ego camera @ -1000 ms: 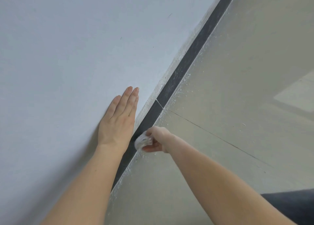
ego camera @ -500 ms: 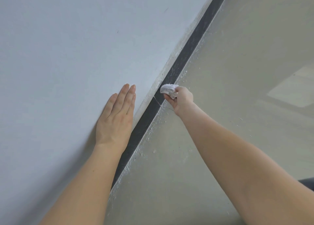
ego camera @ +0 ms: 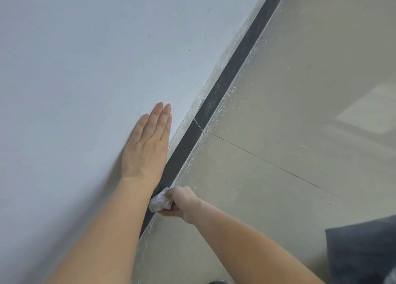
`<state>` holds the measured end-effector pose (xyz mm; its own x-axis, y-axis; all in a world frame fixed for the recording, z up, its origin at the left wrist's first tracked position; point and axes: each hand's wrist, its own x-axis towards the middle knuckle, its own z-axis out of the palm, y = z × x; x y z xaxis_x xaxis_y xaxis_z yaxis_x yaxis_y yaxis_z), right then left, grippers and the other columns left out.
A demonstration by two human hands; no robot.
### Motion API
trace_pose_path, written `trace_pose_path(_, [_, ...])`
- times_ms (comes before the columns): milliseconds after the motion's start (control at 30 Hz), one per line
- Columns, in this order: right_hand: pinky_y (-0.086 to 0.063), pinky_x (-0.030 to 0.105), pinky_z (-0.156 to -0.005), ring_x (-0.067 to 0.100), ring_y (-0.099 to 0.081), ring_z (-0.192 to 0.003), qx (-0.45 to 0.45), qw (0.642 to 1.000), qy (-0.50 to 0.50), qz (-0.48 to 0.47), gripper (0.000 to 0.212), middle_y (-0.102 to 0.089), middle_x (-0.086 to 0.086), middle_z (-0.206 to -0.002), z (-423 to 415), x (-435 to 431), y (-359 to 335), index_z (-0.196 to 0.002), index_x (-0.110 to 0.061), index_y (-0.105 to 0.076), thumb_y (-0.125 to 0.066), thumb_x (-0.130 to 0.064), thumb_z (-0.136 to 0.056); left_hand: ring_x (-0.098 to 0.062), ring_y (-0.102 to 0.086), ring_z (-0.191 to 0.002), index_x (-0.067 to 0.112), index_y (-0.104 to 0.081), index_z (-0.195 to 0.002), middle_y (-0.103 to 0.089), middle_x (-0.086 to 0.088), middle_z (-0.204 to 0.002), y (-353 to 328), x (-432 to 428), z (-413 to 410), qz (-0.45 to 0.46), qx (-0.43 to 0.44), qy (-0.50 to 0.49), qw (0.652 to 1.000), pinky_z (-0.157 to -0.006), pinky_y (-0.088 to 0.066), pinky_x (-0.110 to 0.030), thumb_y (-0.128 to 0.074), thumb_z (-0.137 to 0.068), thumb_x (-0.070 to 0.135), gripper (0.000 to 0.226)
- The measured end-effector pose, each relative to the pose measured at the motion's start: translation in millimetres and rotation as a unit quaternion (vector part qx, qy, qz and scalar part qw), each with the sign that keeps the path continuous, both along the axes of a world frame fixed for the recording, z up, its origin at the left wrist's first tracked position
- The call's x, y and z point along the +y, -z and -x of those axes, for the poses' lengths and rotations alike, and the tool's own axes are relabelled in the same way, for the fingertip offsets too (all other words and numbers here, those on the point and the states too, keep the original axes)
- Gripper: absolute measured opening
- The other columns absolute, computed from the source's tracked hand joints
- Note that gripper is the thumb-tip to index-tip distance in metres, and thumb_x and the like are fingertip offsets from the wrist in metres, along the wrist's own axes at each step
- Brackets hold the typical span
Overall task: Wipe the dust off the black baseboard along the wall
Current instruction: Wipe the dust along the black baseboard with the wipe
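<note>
1. A pale blue-grey wall (ego camera: 90, 69) was seen filling the left half of the view, marked by a few small dark specks toward 12 o'clock.
2. The left hand (ego camera: 147, 146) was laid flat against the wall just left of the baseboard, its fingers (ego camera: 162, 116) stretched out together and pointed toward 1 o'clock; nothing was held in it.
3. The black baseboard (ego camera: 227, 80) was seen running as a dark diagonal band from 7 o'clock up to 1 o'clock, between the wall and the floor. A thin pale joint line (ego camera: 198, 124) was crossed over it near the centre. Grey dusty streaks were visible on the stretch above the joint, and a rough whitish strip was seen along its upper edge.
4. A crumpled white cloth (ego camera: 159, 201) was pressed against the baseboard at about 6 o'clock from the joint, just below the left wrist.
5. The right hand (ego camera: 182, 202) was clenched around the cloth, with the forearm reaching in from 5 o'clock.
6. The grey floor (ego camera: 289, 112) was seen to the right, scattered with white dust flecks along the foot of the baseboard and crossed by a thin dark seam (ego camera: 267, 162).
7. Dark fabric (ego camera: 362, 249) was seen at the 4 o'clock corner.
</note>
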<state>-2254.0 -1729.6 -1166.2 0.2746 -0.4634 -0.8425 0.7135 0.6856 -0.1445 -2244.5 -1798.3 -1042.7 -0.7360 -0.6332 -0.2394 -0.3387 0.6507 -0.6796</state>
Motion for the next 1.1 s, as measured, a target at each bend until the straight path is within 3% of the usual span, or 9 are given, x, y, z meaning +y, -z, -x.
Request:
trace_pose_path(100, [-0.055,0.027,-0.048,0.016,-0.052,-0.038,0.058,0.997,0.057,0.004,0.023,-0.049,0.011,-0.057,28.7,-17.6,-8.8,-0.07,-0.004,-0.051,-0.041,0.009,-0.086,-0.017,0.025,-0.135,0.009,0.008,-0.148,0.012,-0.001,-0.158,-1.5,-1.8,-1.2,0.012,0.026,0.012,1.0,-0.102,0.03,-0.041,0.029,-0.068,-0.011,0.086])
trace_pose_path(200, [-0.057,0.033,-0.055,0.012,-0.055,-0.032,0.16,0.985,0.054,0.031,0.026,-0.053,0.01,-0.062,74.6,-35.0,-18.2,-0.07,-0.002,-0.051,-0.04,0.011,-0.091,-0.02,0.035,-0.13,0.007,0.016,-0.147,0.023,-0.005,-0.155,-3.1,-1.3,-1.0,-0.005,0.018,0.01,1.0,-0.096,0.034,-0.043,0.017,-0.066,-0.005,0.083])
trace_pose_path(333, [-0.059,0.032,-0.06,0.022,-0.061,-0.06,0.252,0.961,0.094,0.064,0.01,-0.058,0.012,-0.072,131.1,-48.4,-33.4,-0.093,0.005,-0.056,-0.047,0.006,-0.09,-0.022,0.036,-0.133,0.007,0.019,-0.147,0.027,-0.006,-0.154,2.5,-0.7,4.7,-0.024,0.051,-0.003,0.998,-0.095,0.035,-0.045,-0.005,-0.077,0.002,0.074])
trace_pose_path(400, [-0.058,0.033,-0.061,0.022,-0.059,-0.059,0.313,0.941,0.108,0.065,0.005,-0.057,0.014,-0.074,161.3,-56.7,-39.4,-0.084,-0.001,-0.052,-0.05,0.004,-0.086,-0.025,0.028,-0.139,0.006,0.018,-0.147,0.024,-0.007,-0.155,6.4,0.9,13.4,-0.032,0.06,0.001,0.998,-0.098,0.033,-0.047,-0.001,-0.077,0.003,0.073])
trace_pose_path(567, [-0.057,0.029,-0.055,0.019,-0.056,-0.063,0.504,0.853,-0.117,0.076,0.016,-0.055,0.007,-0.08,239.6,-75.8,-83.9,-0.073,-0.011,-0.048,-0.051,-0.008,-0.088,-0.025,0.019,-0.143,0.0,0.016,-0.146,0.019,-0.011,-0.156,12.7,-17.1,38.1,-0.017,0.091,0.039,0.995,-0.105,0.024,-0.044,0.021,-0.068,0.002,0.078])
trace_pose_path(667, [-0.056,0.034,-0.068,0.021,-0.058,-0.058,0.569,0.783,-0.234,0.091,0.013,-0.06,0.01,-0.075,258.8,-84.1,-120.0,-0.075,-0.006,-0.053,-0.049,-0.007,-0.088,-0.025,0.022,-0.142,-0.003,0.02,-0.144,0.024,-0.012,-0.155,14.9,-23.3,53.1,-0.024,0.107,0.033,0.993,-0.108,0.022,-0.04,0.01,-0.078,0.002,0.067])
trace_pose_path(767, [-0.056,0.032,-0.066,0.022,-0.061,-0.055,0.577,0.75,-0.307,0.104,0.018,-0.064,0.015,-0.077,260.1,-82.6,-139.6,-0.085,0.002,-0.061,-0.046,-0.008,-0.088,-0.025,0.024,-0.141,-0.004,0.023,-0.142,0.026,-0.012,-0.154,16.8,-26.3,69.4,-0.033,0.127,0.024,0.991,-0.104,0.024,-0.038,-0.005,-0.089,0.008,0.061])
trace_pose_path(933, [-0.055,0.028,-0.062,0.019,-0.06,-0.055,0.521,0.771,-0.351,0.102,0.023,-0.063,0.014,-0.081,236.8,-74.2,-106.7,-0.099,0.003,-0.066,-0.05,-0.01,-0.088,-0.023,0.015,-0.144,-0.002,0.013,-0.146,0.019,-0.012,-0.156,41.3,-28.4,83.7,0.011,0.136,0.042,0.99,-0.109,0.015,-0.039,0.013,-0.076,0.001,0.069])
trace_pose_path(1100, [-0.05,0.023,-0.052,0.021,-0.059,-0.053,0.433,0.847,-0.298,0.077,0.023,-0.064,0.014,-0.082,212.7,-50.3,-28.2,-0.098,0.0,-0.064,-0.048,-0.011,-0.085,-0.026,0.02,-0.141,-0.008,0.019,-0.142,0.022,-0.017,-0.154,61.1,-33.2,87.9,0.041,0.053,0.055,0.996,-0.109,0.015,-0.04,0.01,-0.078,0.0,0.065])
